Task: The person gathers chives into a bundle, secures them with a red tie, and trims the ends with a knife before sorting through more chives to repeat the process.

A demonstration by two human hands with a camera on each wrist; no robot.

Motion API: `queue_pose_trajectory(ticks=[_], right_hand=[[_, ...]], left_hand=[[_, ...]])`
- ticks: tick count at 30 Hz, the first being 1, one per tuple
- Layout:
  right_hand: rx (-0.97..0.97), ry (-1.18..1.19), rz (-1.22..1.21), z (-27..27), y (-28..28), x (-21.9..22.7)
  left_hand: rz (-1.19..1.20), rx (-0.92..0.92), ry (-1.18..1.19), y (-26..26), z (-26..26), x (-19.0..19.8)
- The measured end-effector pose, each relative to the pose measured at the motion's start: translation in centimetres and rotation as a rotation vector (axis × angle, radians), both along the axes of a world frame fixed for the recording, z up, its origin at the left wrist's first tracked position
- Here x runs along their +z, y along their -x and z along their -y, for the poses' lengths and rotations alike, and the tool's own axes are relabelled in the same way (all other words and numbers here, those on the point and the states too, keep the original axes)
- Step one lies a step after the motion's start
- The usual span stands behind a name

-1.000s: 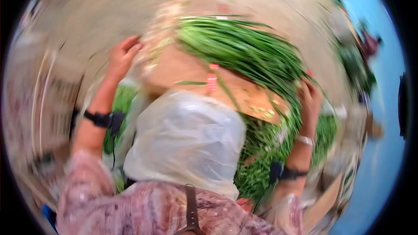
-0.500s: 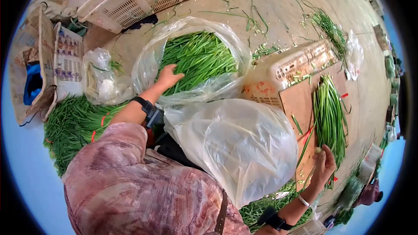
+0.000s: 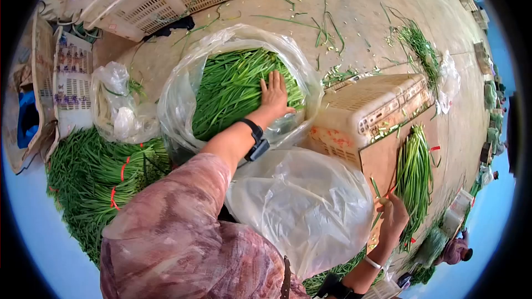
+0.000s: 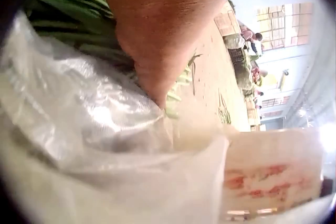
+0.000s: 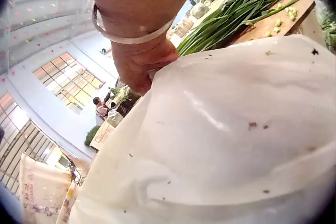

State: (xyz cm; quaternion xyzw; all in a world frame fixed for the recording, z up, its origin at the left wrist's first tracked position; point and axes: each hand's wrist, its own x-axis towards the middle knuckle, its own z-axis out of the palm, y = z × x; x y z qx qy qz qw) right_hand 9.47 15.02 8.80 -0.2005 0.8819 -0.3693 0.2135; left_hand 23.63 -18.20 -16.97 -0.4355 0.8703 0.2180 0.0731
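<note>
My left hand (image 3: 273,97) lies with fingers spread and straight on the cut garlic chives (image 3: 227,88) that fill a clear plastic bag (image 3: 177,99). In the left wrist view, the bag's crinkled film (image 4: 89,108) folds up around this hand. At the cutting board (image 3: 382,158), my right hand (image 3: 394,216) rests near the front edge, its fingers loosely curled beside a red tie (image 3: 390,190). A bundle of garlic chives (image 3: 413,171) lies on the board just past that hand. In the right wrist view, white plastic sheeting (image 5: 236,129) hides the right fingertips.
Plastic sheeting (image 3: 305,205) covers my lap. Left of me are tied chive bundles (image 3: 105,182) and a small plastic bag (image 3: 124,116). An upturned crate (image 3: 354,105) stands beyond the board, and large white crates (image 3: 166,5) stand at the back left. Trimmings (image 3: 330,33) litter the floor.
The view has swung left from the board to the bag. My left hand has gone from the air onto the chives, then rightward across them. The right hand has drawn back from the bundle.
</note>
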Motion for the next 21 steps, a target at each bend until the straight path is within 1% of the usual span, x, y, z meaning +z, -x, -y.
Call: queue_pose_trajectory(ticks=[1,3,5,7,9,12,13,15,16,17,19,20,21], right_hand=[[0.002,0.0,0.001,-0.1,-0.1,-0.2],[0.001,0.003,0.011,-0.4,-0.2,-0.5],[0.002,-0.006,0.018,-0.4,-0.2,-1.0],[0.002,-0.02,0.037,0.3,-0.3,-1.1],[0.012,-0.043,0.035,0.6,-0.1,-0.9],[0.006,-0.087,0.045,1.0,0.0,-1.0],[0.006,-0.082,0.051,1.0,0.0,-1.3],[0.008,-0.042,0.069,0.4,-0.1,-2.3],[-0.012,-0.037,0.096,0.2,-0.2,-2.6],[-0.018,-0.039,0.099,0.1,-0.2,-2.7],[0.001,-0.047,0.103,0.0,-0.3,-2.6],[0.0,-0.048,0.104,-0.1,-0.2,-2.6],[-0.002,-0.057,0.102,-0.2,-0.1,-2.6]], left_hand=[[0.001,0.002,0.0,0.2,-0.9,-1.1],[-0.079,-0.036,0.188,0.2,-2.9,-2.9],[-0.122,-0.028,0.206,0.2,-3.5,-4.0],[-0.222,-0.012,0.169,-0.5,-2.3,-2.8],[-0.256,-0.012,0.154,-1.3,-0.6,-1.5],[-0.28,-0.158,0.185,-2.4,0.7,-0.8],[-0.274,-0.16,0.188,-2.7,0.8,-0.6],[-0.296,-0.264,0.356,-3.2,0.7,-0.1],[-0.335,-0.215,0.32,-3.4,1.2,-0.3],[-0.333,-0.221,0.318,-3.5,1.6,-0.2],[-0.157,0.04,0.152,-3.5,2.0,0.3],[-0.103,0.014,0.113,-3.3,1.9,0.8],[-0.102,0.013,0.113,-2.9,1.4,0.0]])
